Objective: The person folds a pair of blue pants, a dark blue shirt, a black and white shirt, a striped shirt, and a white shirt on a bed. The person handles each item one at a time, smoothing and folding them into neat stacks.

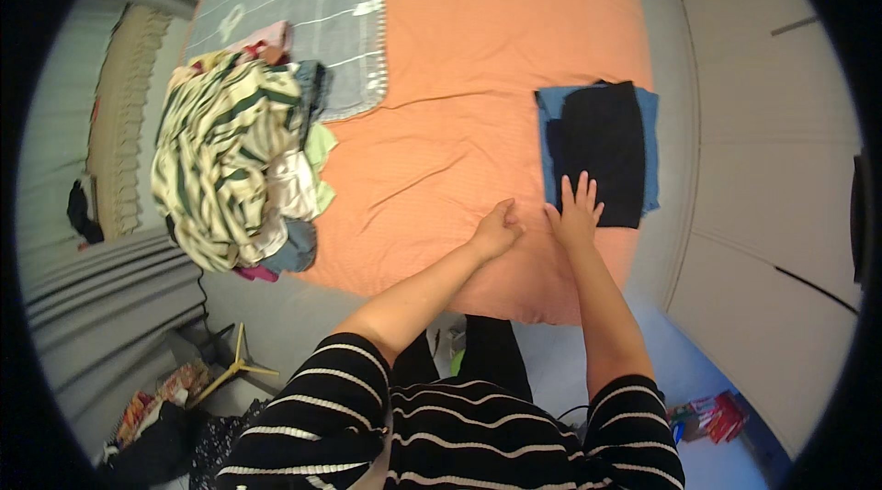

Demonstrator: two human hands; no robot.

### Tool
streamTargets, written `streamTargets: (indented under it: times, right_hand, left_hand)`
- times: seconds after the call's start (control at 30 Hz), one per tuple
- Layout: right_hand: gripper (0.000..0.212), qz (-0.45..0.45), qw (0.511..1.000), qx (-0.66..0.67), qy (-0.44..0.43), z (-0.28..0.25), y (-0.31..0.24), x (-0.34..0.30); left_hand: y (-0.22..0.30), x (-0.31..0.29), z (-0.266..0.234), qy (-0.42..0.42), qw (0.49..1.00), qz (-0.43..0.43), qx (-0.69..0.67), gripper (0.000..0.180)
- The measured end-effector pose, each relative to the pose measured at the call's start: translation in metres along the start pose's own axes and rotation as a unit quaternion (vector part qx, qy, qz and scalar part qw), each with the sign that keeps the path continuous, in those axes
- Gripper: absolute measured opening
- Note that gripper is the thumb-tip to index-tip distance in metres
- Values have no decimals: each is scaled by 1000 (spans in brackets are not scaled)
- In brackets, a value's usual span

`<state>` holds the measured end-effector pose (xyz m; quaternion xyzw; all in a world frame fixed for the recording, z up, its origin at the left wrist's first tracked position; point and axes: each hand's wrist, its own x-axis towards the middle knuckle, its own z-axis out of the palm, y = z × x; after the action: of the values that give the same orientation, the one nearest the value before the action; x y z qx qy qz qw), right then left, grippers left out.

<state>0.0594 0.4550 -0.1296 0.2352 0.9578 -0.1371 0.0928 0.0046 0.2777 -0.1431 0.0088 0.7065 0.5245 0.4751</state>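
Observation:
My right hand [576, 214] lies open, its fingers spread over the lower left edge of a folded black garment [606, 141]. That garment rests on a folded blue one [650, 150], which shows along both sides. My left hand [497, 231] is just above the orange bedsheet [441, 168], to the left of the folded stack. Its fingers are curled in and nothing shows in them. At the left side of the bed sits a heap of loose clothes, with a green and cream striped garment [220, 150] on top.
A grey patterned blanket [312, 12] covers the far left of the bed. White cabinet doors [753, 150] line the right side. Grey curtains [110, 306] hang at the left. Near the lower left stand a yellow-legged item [241, 366] and dark clothes [175, 444]. Red packages [712, 418] are at lower right.

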Motion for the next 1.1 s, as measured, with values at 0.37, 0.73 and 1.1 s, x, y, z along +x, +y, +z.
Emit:
streamTargets:
  times: [0.37,0.73,1.1]
  right_hand:
    - [54,-182,910,310,-207,11,-236,-84]
    - [50,-97,814,496,-286,12,-411,-112]
    - [41,98,608,720,-320,-44,-429,-121]
  left_hand:
    - [35,-148,-302,567,713,120,394,68]
    - [0,-266,-424,493,834,183,166,20]
    - [-9,-335,-333,1,969,207,135,21]
